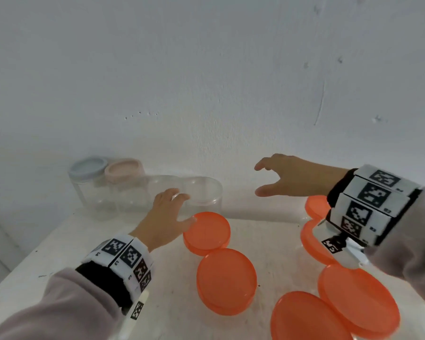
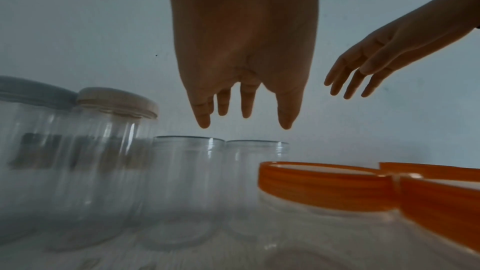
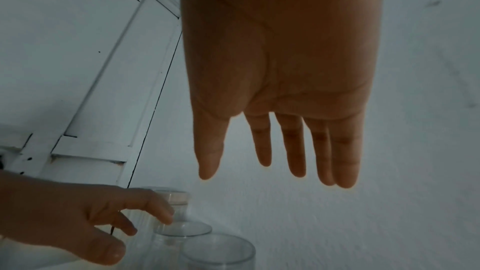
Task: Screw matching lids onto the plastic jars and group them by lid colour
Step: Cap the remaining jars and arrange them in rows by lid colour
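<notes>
Several clear jars with orange lids point(image 1: 227, 280) stand on the white table point(image 1: 59, 241), some at the centre, more at the right point(image 1: 358, 300). Two clear jars without lids point(image 1: 204, 192) point(image 2: 187, 188) stand by the wall. Left of them are a jar with a grey-blue lid point(image 1: 87, 166) and one with a pink lid point(image 1: 124, 169). My left hand point(image 1: 174, 207) hovers with fingers spread over the lidless jars, its thumb near an orange lid point(image 1: 206, 231), holding nothing. My right hand point(image 1: 268, 179) reaches leftward above the table, fingers extended, empty.
A white wall point(image 1: 206, 82) runs close behind the jars. A white panelled door or cabinet point(image 3: 91, 69) stands at the left. The table's left edge point(image 1: 17, 261) slants toward me. Bare tabletop lies between the lidless jars and the right orange-lidded group.
</notes>
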`<action>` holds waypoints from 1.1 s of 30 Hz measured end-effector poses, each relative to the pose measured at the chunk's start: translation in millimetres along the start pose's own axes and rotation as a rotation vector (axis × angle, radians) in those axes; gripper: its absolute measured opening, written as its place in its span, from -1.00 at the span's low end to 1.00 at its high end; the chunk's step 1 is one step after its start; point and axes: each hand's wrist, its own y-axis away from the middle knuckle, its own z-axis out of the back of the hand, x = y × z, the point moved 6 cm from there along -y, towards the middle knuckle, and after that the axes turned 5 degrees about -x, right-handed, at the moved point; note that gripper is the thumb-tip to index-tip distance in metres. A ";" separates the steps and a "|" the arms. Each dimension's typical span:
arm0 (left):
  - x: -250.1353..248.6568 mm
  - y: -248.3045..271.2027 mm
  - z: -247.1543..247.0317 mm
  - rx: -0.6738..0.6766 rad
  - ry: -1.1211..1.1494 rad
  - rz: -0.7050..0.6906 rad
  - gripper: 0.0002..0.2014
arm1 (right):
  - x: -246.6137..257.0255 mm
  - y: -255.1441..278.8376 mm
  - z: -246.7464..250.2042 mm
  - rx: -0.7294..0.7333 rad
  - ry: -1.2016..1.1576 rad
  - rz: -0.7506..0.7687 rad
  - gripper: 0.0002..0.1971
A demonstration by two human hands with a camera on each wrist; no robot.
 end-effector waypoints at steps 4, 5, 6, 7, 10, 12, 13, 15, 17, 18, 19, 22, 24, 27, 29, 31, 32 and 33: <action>-31.6 28.9 -15.5 0.184 0.026 -0.092 -0.39 | -35.6 61.2 0.4 0.104 0.073 -0.052 -0.37; -36.8 35.2 -21.5 0.240 0.005 -0.097 -0.36 | -42.6 76.3 -1.8 0.144 0.100 -0.059 -0.36; -40.1 40.8 -27.3 0.293 -0.025 -0.093 -0.31 | -49.5 91.0 -5.1 0.185 0.122 -0.064 -0.36; -42.3 45.9 -32.3 0.335 -0.055 -0.082 -0.27 | -55.2 105.6 -8.6 0.220 0.131 -0.070 -0.37; -43.7 55.5 -41.5 0.379 -0.107 -0.025 -0.19 | -69.4 146.1 -21.8 0.295 0.150 -0.089 -0.36; -44.2 59.5 -44.8 0.374 -0.111 0.026 -0.16 | -77.7 168.1 -32.6 0.331 0.166 -0.104 -0.32; -45.0 61.0 -46.1 0.363 -0.111 0.047 -0.16 | -81.3 177.9 -38.3 0.353 0.169 -0.114 -0.31; -48.9 64.0 -48.0 0.336 -0.103 0.066 -0.16 | -89.2 195.0 -50.0 0.398 0.191 -0.138 -0.26; -56.5 68.3 -51.0 0.340 -0.097 0.046 -0.14 | -97.9 208.7 -59.9 0.435 0.210 -0.168 -0.16; -61.0 71.2 -53.4 0.356 -0.104 0.023 -0.12 | -102.0 214.2 -63.8 0.448 0.215 -0.187 -0.10; -65.7 74.4 -56.2 0.376 -0.118 -0.002 -0.09 | -105.6 218.6 -67.0 0.454 0.216 -0.203 -0.05; -75.6 84.4 -65.5 0.430 -0.165 -0.044 -0.02 | -113.3 226.4 -72.9 0.443 0.204 -0.238 0.04; -77.5 89.7 -69.8 0.449 -0.176 -0.039 0.04 | -117.1 230.2 -74.3 0.442 0.187 -0.268 0.09; -78.8 93.9 -69.9 0.408 -0.172 -0.048 0.05 | -122.7 237.2 -74.7 0.468 0.154 -0.318 0.18; -80.4 96.1 -68.1 0.370 -0.174 -0.073 0.03 | -126.7 242.7 -75.0 0.483 0.128 -0.338 0.24; -82.3 99.4 -67.2 0.361 -0.178 -0.101 0.00 | -130.4 247.8 -75.1 0.486 0.109 -0.351 0.27; -83.0 101.6 -66.9 0.362 -0.175 -0.111 -0.01 | -131.6 249.9 -75.2 0.484 0.101 -0.353 0.27; -83.7 103.7 -66.6 0.364 -0.166 -0.121 -0.02 | -132.3 251.3 -75.5 0.479 0.093 -0.353 0.26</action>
